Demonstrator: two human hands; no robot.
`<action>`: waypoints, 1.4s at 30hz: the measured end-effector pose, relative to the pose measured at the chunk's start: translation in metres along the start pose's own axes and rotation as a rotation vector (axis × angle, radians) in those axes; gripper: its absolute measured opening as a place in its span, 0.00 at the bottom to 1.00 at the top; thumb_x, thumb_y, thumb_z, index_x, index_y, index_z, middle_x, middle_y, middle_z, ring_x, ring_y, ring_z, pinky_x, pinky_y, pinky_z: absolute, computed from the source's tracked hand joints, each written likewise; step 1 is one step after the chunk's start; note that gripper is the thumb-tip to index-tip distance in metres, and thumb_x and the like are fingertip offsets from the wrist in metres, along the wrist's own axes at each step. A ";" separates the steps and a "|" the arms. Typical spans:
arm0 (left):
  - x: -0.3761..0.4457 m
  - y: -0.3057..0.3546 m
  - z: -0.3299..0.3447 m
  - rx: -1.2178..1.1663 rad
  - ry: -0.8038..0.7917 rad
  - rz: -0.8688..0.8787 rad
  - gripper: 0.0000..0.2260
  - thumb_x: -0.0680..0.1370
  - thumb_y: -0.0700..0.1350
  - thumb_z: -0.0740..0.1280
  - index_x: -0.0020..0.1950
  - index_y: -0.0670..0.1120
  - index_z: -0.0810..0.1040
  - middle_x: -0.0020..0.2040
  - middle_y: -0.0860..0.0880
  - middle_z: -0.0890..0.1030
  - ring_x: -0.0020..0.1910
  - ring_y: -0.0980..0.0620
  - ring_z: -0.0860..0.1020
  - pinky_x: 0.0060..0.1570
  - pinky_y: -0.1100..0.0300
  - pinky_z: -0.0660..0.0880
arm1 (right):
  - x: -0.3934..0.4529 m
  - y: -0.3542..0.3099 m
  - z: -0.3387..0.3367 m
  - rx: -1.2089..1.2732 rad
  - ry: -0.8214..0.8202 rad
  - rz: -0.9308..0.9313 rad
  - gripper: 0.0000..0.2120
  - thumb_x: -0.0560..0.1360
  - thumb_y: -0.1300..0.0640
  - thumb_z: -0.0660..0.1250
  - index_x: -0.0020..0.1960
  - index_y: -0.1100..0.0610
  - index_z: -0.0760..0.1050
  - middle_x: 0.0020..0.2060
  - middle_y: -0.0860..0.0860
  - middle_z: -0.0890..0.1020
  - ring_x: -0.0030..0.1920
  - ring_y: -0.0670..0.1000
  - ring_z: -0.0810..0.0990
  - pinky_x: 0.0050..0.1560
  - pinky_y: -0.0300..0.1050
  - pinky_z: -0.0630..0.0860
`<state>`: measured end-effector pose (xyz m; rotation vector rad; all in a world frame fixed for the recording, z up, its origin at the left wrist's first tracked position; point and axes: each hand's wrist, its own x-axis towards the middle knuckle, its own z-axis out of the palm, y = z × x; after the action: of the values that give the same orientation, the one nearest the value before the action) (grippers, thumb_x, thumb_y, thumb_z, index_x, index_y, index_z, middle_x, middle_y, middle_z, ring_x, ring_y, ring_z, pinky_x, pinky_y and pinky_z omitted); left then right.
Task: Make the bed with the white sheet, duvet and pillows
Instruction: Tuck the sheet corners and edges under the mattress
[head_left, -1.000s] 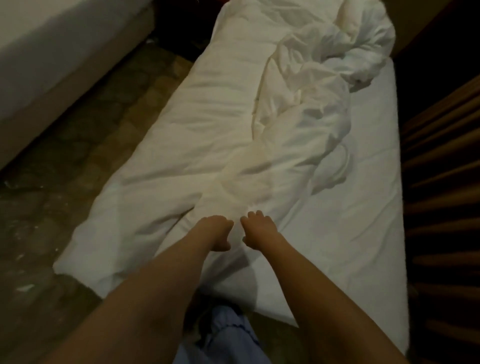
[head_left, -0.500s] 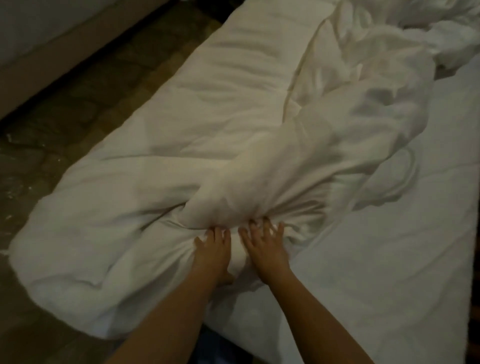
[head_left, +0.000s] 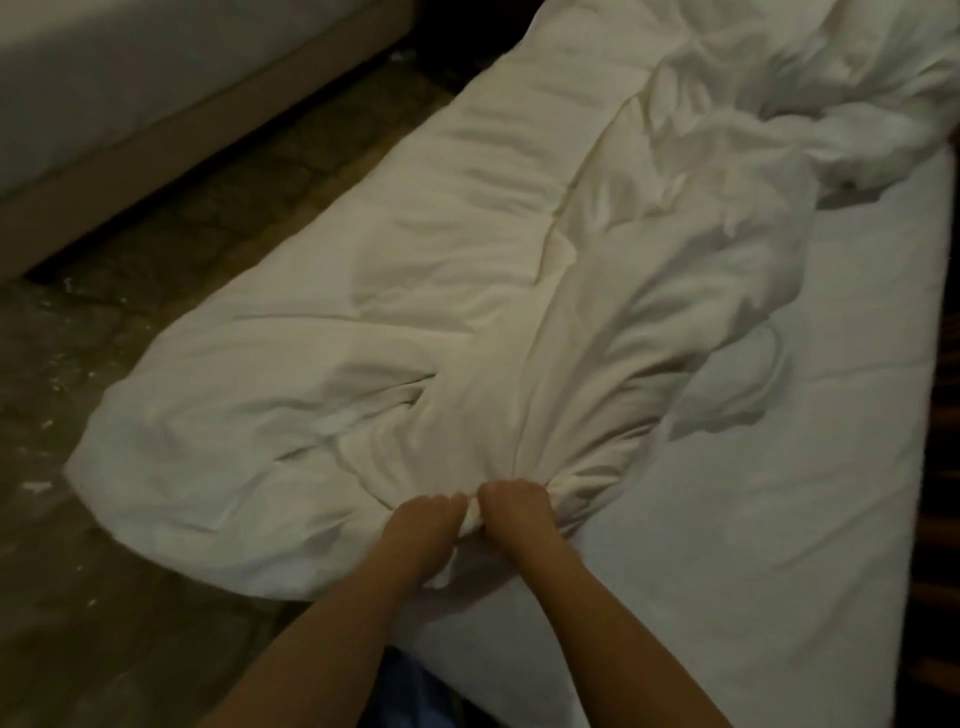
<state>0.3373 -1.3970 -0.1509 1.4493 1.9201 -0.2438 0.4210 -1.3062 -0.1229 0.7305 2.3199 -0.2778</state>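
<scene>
Duvet (head_left: 467, 322) lies bunched on the bed (head_left: 779, 519), one side hanging over the floor (head_left: 156, 338). Left hand (head_left: 423, 530) and right hand (head_left: 514, 514) grip its near end, fingers curled tight — a hard pull could drag it off.

Duvet (head_left: 467, 291) top beyond upper edge.

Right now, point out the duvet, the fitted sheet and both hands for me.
duvet (head_left: 415, 322), head view, flat left part
white sheet (head_left: 753, 519), head view, bare stretch at right
left hand (head_left: 423, 525), head view, back of hand
right hand (head_left: 517, 512), head view, knuckles
</scene>
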 end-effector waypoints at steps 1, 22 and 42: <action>-0.009 0.010 0.005 -0.011 -0.010 0.010 0.23 0.82 0.46 0.57 0.76 0.45 0.56 0.70 0.44 0.68 0.67 0.47 0.70 0.65 0.56 0.64 | -0.014 0.001 0.000 -0.006 -0.035 -0.003 0.16 0.79 0.55 0.58 0.64 0.58 0.72 0.61 0.57 0.78 0.61 0.58 0.76 0.60 0.50 0.71; -0.221 0.054 -0.022 -0.005 0.386 -0.019 0.15 0.78 0.44 0.62 0.63 0.43 0.74 0.63 0.40 0.76 0.61 0.41 0.74 0.57 0.53 0.69 | -0.236 -0.068 -0.038 -0.129 0.342 -0.009 0.16 0.79 0.56 0.59 0.64 0.58 0.73 0.61 0.58 0.77 0.61 0.58 0.76 0.58 0.47 0.72; -0.100 0.263 0.096 0.065 0.100 0.027 0.21 0.77 0.46 0.62 0.68 0.44 0.64 0.65 0.43 0.67 0.65 0.44 0.67 0.60 0.53 0.67 | -0.253 0.147 0.155 -0.041 0.023 0.034 0.19 0.78 0.62 0.59 0.68 0.60 0.64 0.65 0.59 0.69 0.65 0.58 0.67 0.64 0.51 0.65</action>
<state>0.6260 -1.4327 -0.0905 1.5548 1.9875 -0.2270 0.7447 -1.3531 -0.0701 0.7556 2.3254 -0.2066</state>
